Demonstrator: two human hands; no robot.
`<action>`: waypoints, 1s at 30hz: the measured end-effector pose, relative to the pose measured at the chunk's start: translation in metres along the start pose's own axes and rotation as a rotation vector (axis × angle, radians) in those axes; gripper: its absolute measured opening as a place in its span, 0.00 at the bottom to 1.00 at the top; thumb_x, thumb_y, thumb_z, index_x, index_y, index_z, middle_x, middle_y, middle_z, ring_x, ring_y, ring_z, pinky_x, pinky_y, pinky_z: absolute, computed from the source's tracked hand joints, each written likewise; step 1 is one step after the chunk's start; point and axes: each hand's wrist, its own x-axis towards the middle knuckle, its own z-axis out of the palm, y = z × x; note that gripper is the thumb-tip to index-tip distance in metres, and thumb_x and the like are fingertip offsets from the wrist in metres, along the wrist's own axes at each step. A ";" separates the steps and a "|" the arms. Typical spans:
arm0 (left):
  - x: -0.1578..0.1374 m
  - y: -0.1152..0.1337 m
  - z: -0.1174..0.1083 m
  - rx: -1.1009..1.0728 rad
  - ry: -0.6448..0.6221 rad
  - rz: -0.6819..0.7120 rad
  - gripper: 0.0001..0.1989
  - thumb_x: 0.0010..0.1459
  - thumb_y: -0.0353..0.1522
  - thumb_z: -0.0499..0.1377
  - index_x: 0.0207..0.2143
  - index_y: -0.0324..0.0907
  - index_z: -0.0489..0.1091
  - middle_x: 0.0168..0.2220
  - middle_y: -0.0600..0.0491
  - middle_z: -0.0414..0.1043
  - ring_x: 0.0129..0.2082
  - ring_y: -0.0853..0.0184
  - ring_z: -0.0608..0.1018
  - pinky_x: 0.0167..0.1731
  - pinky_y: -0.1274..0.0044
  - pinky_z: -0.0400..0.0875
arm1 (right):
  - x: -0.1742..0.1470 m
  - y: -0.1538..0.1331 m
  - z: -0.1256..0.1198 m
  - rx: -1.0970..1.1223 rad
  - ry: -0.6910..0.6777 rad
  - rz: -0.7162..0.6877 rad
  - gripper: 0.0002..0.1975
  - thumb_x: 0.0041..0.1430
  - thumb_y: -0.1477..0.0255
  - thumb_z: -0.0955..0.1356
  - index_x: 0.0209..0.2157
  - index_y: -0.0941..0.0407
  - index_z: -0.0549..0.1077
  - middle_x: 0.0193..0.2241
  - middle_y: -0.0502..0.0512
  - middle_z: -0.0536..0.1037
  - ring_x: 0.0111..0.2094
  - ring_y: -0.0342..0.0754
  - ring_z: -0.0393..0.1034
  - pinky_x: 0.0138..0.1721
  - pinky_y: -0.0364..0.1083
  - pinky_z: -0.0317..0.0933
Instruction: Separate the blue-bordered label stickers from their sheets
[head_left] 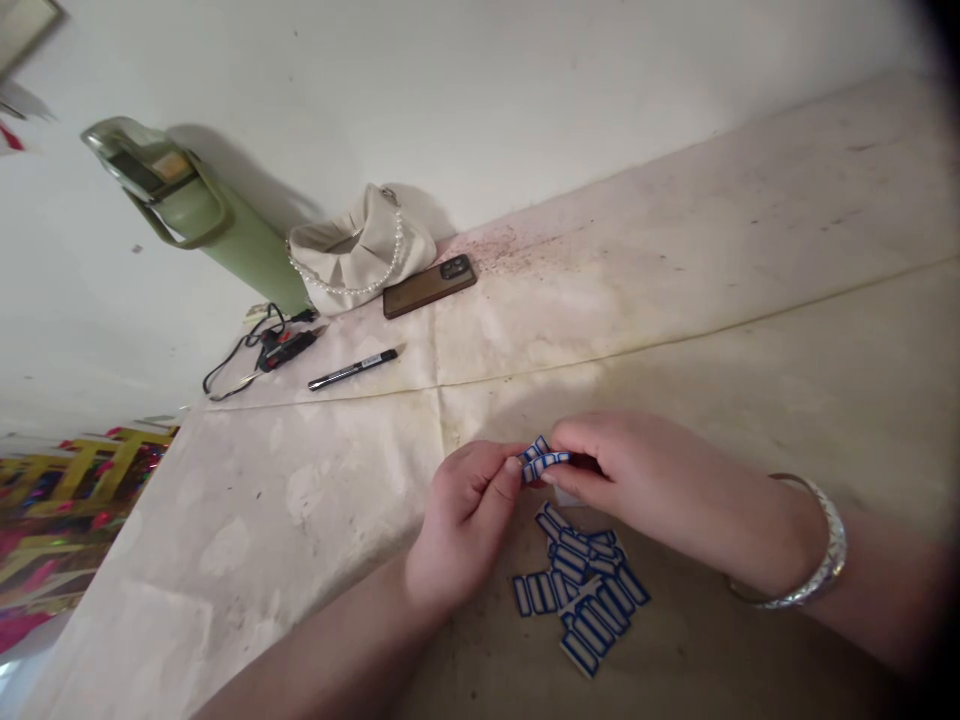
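Observation:
Between my two hands is a small strip of blue-bordered white labels (545, 463), bent or overlapping at its left end. The thumb and fingers of my left hand (472, 510) pinch its left side. My right hand (615, 470), with a silver bangle on the wrist, pinches the right side, its fingertips partly hidden. Just below the hands, a loose pile of similar blue-and-white label strips (585, 580) lies on the cloth-covered table. A small pale piece (571, 497) shows under my right fingers; I cannot make out what it is.
Toward the wall stand a green bottle (232, 235) and a cream handbag (360, 250) with a pearl strap. A phone (430, 287), a pen (352, 370) and a black corded glue gun (285, 348) lie nearby. The tablecloth (300, 540) ends at left, beside colourful stacked items (97, 500).

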 end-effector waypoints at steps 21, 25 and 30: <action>0.001 -0.005 0.004 -0.038 0.032 -0.053 0.12 0.63 0.32 0.51 0.44 0.46 0.73 0.33 0.54 0.76 0.34 0.68 0.76 0.37 0.77 0.69 | 0.004 0.007 -0.009 0.030 0.102 0.023 0.07 0.56 0.67 0.66 0.36 0.55 0.69 0.28 0.50 0.74 0.26 0.44 0.65 0.26 0.43 0.55; 0.000 -0.005 0.005 -0.140 0.027 -0.042 0.14 0.63 0.32 0.51 0.49 0.48 0.69 0.38 0.54 0.76 0.35 0.69 0.76 0.38 0.77 0.71 | 0.003 0.004 -0.009 0.121 0.081 0.041 0.09 0.57 0.67 0.65 0.37 0.55 0.70 0.31 0.52 0.75 0.29 0.45 0.68 0.28 0.43 0.58; -0.001 -0.003 0.003 -0.112 -0.010 -0.032 0.17 0.64 0.32 0.50 0.55 0.46 0.62 0.49 0.51 0.72 0.46 0.66 0.74 0.46 0.74 0.69 | 0.002 -0.001 -0.002 0.199 -0.017 0.002 0.06 0.59 0.70 0.63 0.30 0.54 0.70 0.27 0.48 0.74 0.26 0.42 0.66 0.26 0.42 0.56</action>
